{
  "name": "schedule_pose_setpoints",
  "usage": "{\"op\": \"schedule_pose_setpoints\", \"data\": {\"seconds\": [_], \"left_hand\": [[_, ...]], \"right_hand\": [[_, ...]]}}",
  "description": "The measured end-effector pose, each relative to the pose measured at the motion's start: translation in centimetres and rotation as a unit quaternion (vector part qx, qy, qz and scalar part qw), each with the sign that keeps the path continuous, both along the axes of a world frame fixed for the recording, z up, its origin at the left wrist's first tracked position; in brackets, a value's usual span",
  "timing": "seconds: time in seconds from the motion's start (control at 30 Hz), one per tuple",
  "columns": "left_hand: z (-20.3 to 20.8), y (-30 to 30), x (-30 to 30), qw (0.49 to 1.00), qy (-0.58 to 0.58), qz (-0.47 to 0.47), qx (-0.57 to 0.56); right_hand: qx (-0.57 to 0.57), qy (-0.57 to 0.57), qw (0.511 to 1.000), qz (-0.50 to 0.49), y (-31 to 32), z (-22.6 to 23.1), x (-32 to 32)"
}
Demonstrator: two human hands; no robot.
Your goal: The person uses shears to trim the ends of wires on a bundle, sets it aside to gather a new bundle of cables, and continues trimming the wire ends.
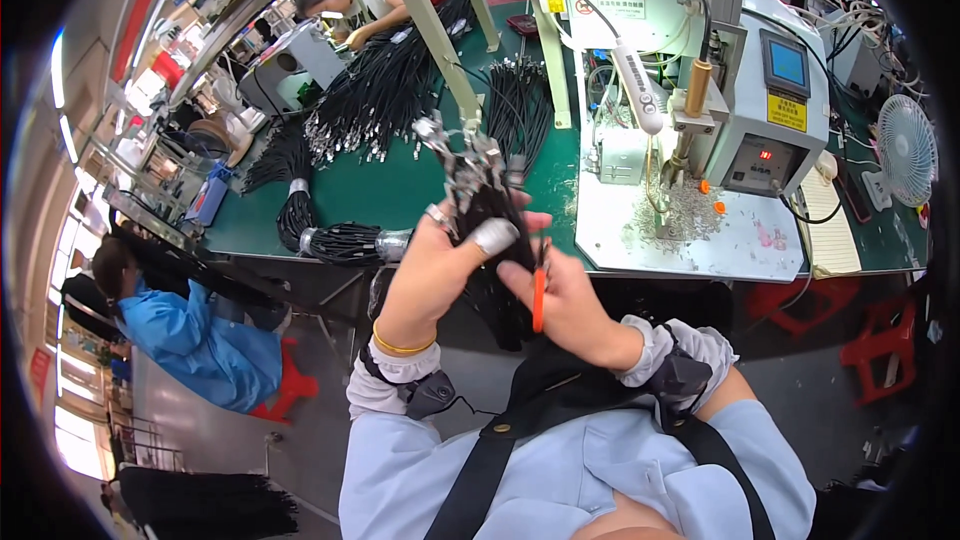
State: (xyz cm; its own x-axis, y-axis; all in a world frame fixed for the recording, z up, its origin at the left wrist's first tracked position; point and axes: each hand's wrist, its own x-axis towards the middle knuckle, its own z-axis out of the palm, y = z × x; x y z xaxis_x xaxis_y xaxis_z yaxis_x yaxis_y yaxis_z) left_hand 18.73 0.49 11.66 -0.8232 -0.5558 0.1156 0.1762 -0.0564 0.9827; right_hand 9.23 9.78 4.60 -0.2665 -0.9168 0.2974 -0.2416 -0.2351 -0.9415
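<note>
My left hand (pixel 440 260) is closed around a bundle of black cables (pixel 480 198) with silvery metal connector ends pointing up and away from me. Pale wrapping covers some of its fingertips. Close against the bundle's right side is my right hand (pixel 568 305), its fingers closed on a slim tool with an orange handle (pixel 539 298). The tool's working end is hard to make out against the cables. The lower part of the bundle hangs down between my wrists, over the front edge of the green table (pixel 545 225).
Several cable bundles (pixel 370 105) lie at the back left, and a tied bundle (pixel 345 243) runs along the front edge. A bench machine (pixel 740 110) stands on a white plate at the right, beside a notepad (pixel 832 230) and a fan (pixel 905 150). A person in blue (pixel 200 330) sits left.
</note>
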Motion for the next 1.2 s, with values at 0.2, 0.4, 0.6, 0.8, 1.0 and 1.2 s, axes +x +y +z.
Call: {"op": "schedule_pose_setpoints", "data": {"seconds": [0.2, 0.4, 0.6, 0.8, 1.0, 1.2], "left_hand": [[-2.8, -0.8, 1.3, 0.994, -0.003, 0.058, -0.089], [-2.6, 1.1, 0.2, 0.988, 0.046, 0.138, -0.053], [-3.8, 3.0, -2.1, 0.992, 0.103, 0.069, -0.031], [-4.0, 0.9, -0.8, 0.979, 0.097, 0.176, -0.039], [-4.3, 3.9, -3.1, 0.990, 0.099, 0.098, 0.019], [-6.0, 2.0, -3.7, 0.993, 0.067, 0.100, -0.009]], "right_hand": [[-0.108, -0.084, 0.988, -0.074, 0.3, -0.2, -1.2], [-0.084, -0.113, 0.988, -0.064, 1.4, 0.9, -1.8], [-0.007, 0.041, 0.998, -0.045, 1.6, -0.5, -2.9], [-0.069, -0.011, 0.991, -0.113, 2.4, 0.3, -3.4], [0.083, -0.019, 0.996, 0.013, 2.3, -1.2, -4.4], [0.029, -0.016, 0.996, -0.077, 3.0, -1.5, -5.1]]}}
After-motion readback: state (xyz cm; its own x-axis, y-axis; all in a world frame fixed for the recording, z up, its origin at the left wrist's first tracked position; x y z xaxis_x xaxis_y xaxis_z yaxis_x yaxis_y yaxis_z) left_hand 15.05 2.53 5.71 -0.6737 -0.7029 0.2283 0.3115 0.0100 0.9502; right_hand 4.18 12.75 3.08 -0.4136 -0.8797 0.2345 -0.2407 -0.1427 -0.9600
